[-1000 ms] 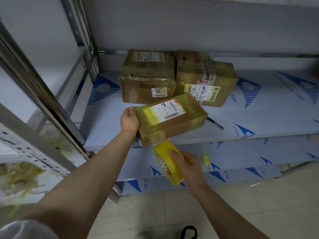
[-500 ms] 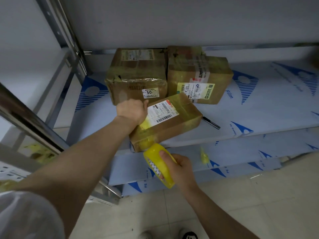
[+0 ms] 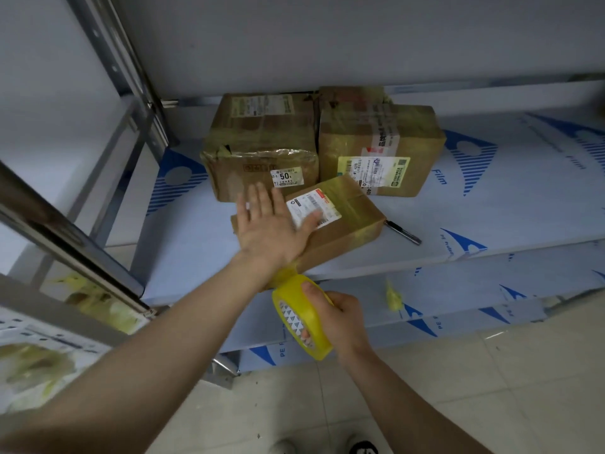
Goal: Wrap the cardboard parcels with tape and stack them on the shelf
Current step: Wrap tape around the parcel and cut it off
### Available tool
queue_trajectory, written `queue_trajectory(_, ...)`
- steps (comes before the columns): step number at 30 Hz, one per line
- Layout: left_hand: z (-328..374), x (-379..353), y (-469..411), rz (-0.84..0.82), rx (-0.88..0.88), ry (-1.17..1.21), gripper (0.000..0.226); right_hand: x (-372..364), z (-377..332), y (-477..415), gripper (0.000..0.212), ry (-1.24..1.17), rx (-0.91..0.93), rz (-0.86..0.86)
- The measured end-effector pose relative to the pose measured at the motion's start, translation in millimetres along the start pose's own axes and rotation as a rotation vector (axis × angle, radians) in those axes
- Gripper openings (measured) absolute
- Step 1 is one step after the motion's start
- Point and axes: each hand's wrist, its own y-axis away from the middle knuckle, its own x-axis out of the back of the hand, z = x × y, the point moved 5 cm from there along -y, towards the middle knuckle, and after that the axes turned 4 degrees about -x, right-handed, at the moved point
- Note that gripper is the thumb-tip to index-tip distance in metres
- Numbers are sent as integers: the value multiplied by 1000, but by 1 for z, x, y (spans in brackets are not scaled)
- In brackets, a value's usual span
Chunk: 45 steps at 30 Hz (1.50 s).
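The left hand (image 3: 271, 224) lies flat, palm down, with fingers straight and spread, on the near-left part of the top of the small parcel (image 3: 347, 224). Its thumb reaches over the white shipping label (image 3: 311, 208) stuck there. The right hand (image 3: 343, 319) grips the tape roll (image 3: 299, 317), a yellow ring with a printed white core. The thumb presses on the outer band and the fingers curl through the hole. The roll hangs just below and nearer than the parcel's near-left corner, under the left wrist. A short band of yellow tape runs up from it to that corner.

The small parcel is a low brown cardboard box, glossy with yellowish tape. It sits askew on the near part of the shelf (image 3: 491, 221), with its near corner at the front edge. Farther back stand two larger taped brown boxes, side by side and touching. The left parcel (image 3: 262, 142) is dented and bears a sticker reading 50. The right parcel (image 3: 376, 136) has a green-edged label on its near face. The small parcel's far corner is close to both.

A black pen (image 3: 402, 232) lies on the shelf just right of the small parcel. The shelf wears white film printed in blue. A crumpled scrap of yellow tape (image 3: 393, 298) sits on the lower shelf (image 3: 474, 290), right of the right hand.
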Motion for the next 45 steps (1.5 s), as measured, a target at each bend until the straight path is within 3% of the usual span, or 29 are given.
queue_trajectory(6, 3, -11, 7, -105, -12, 12, 107, 0, 0, 3, 54, -7, -16, -4)
queue_trajectory(12, 2, -12, 6, -131, -11, 16, 107, 1, 0, 4, 61, -19, -23, -4)
queue_trajectory(16, -3, 2, -2, 31, -31, -76, 88, 0, -3, 4, 64, 16, -15, -4)
queue_trajectory(22, -10, 13, -27, 95, -69, -140, 61, 0, -4, 6, 46, 10, -47, -20)
queue_trajectory(26, -14, 11, -37, 118, -73, -42, 52, 1, -3, 7, 59, 50, -24, 3)
queue_trajectory(28, -26, 12, -47, 114, -17, 137, 50, 1, -4, 8, 63, 81, -18, 6)
queue_trajectory(31, -53, 16, -59, 74, 171, 407, 60, 1, -6, 8, 61, 101, -23, 5)
queue_trajectory(38, -37, 15, -40, 25, 51, 33, 64, 0, -10, 6, 58, 137, -20, 40)
queue_trajectory(42, -19, 1, -19, -20, 16, 20, 110, 0, -7, 5, 66, 111, -39, 5)
queue_trajectory(45, -19, -2, -9, -28, -13, 21, 101, 0, -7, 3, 66, 148, -40, 47)
